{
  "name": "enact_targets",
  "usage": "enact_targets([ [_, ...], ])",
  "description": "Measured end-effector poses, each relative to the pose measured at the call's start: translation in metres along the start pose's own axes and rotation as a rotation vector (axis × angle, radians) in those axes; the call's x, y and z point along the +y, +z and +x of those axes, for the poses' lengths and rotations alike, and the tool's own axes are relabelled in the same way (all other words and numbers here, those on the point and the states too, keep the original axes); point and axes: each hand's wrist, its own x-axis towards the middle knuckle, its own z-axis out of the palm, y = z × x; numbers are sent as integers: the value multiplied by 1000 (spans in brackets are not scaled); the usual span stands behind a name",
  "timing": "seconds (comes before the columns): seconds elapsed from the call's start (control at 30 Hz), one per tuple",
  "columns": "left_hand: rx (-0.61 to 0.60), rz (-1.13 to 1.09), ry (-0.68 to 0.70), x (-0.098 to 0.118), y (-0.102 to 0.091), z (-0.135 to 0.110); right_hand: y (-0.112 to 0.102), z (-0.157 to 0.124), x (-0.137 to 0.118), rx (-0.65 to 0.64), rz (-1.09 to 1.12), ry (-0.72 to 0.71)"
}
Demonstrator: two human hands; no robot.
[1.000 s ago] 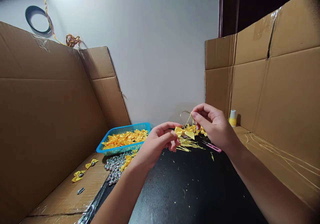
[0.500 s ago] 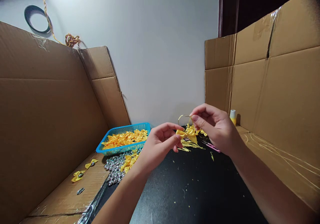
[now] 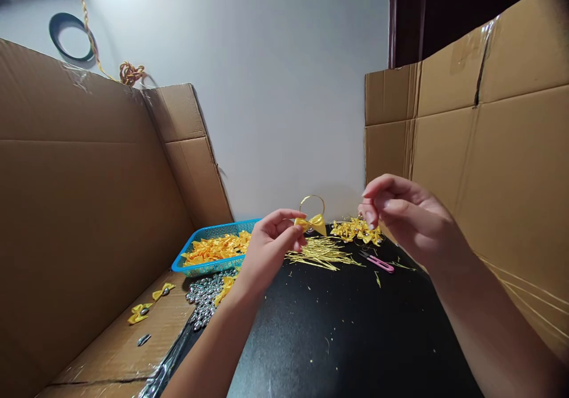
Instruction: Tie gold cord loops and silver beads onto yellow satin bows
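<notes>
Your left hand (image 3: pixel 268 247) is closed in a pinch on the bow (image 3: pixel 312 224). Thumb and forefinger clamp its left wing, so the bow sticks out to the right of your fingertips. It is clear of the palm, with the knot and the right wing free. A gold loop (image 3: pixel 312 204) stands up from the knot, above the pinch, and neither hand touches it.

The bow is held in the air just right of the basket (image 3: pixel 202 266) and a little higher than its rim, with the black table (image 3: pixel 338 339) below it.

Your right hand (image 3: pixel 411 223) is raised much farther right of the basket, well apart from the bow and at about the same height. Its thumb and forefinger tips are drawn close together and the other fingers are curled. I cannot tell whether anything thin sits between the tips, so I cannot say whether it grips anything.

The basket holds yellow ribbon pieces. A heap of gold threads (image 3: pixel 322 254) lies on the table right of the basket, under the held bow. Beyond the threads, farther right of the basket, is a pile of bows (image 3: pixel 355 231), below your right fingertips. The pink snips (image 3: pixel 377 261) lie just right of the threads. Silver bells (image 3: pixel 203 298) are heaped just in front of the basket, on your side of it. Two loose bows (image 3: pixel 141 311) lie on the cardboard to the front left of the basket.
</notes>
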Motion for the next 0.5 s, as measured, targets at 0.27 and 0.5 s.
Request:
enact_targets([
  [0.27,167,165,102,-15,-8,14,-17,-4,-2,-467,75,253],
  [0.5,161,243,96,-29,-12,23,-18,5,6,-536,-54,344],
])
